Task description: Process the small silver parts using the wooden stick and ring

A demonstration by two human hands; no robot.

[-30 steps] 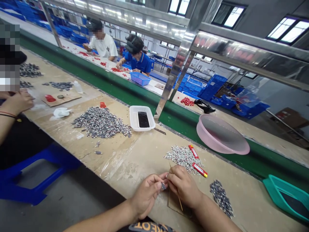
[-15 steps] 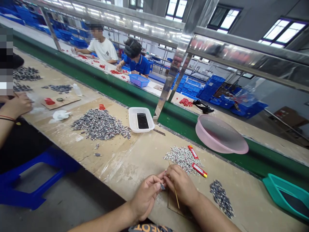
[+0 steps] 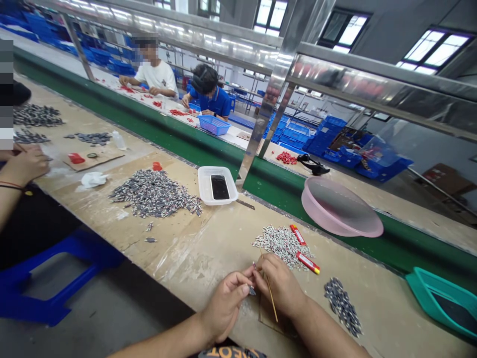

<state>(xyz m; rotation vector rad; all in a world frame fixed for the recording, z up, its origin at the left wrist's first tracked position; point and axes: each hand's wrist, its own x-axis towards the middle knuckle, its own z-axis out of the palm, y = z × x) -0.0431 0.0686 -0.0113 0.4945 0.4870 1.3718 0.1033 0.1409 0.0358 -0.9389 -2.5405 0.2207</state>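
My left hand [image 3: 223, 304] is closed, pinching a small dark grey piece [image 3: 252, 291] between thumb and fingers. Close against it, my right hand [image 3: 283, 283] is closed around a thin wooden stick [image 3: 272, 298], which slants down towards me. At the right fingertips a tiny pale and reddish piece [image 3: 254, 266] shows; which hand bears it I cannot tell. Just beyond my hands lies a heap of small white pieces [image 3: 279, 243], with two red-and-yellow packets [image 3: 308, 262] at its edge. A heap of grey and white pieces [image 3: 342, 306] is to the right of my right hand.
A large grey-and-white heap [image 3: 154, 193] lies left, beside a white basket [image 3: 204, 196] holding a phone [image 3: 219, 187]. Beyond are a green belt [image 3: 261, 191], a pink basin [image 3: 316, 214] and a teal tray [image 3: 421, 293]. Other people work at left and across the belt.
My hands stay together and have barely moved; the grey piece in my left fingers is turned slightly. Across the belt, the person in white has shifted their arms.
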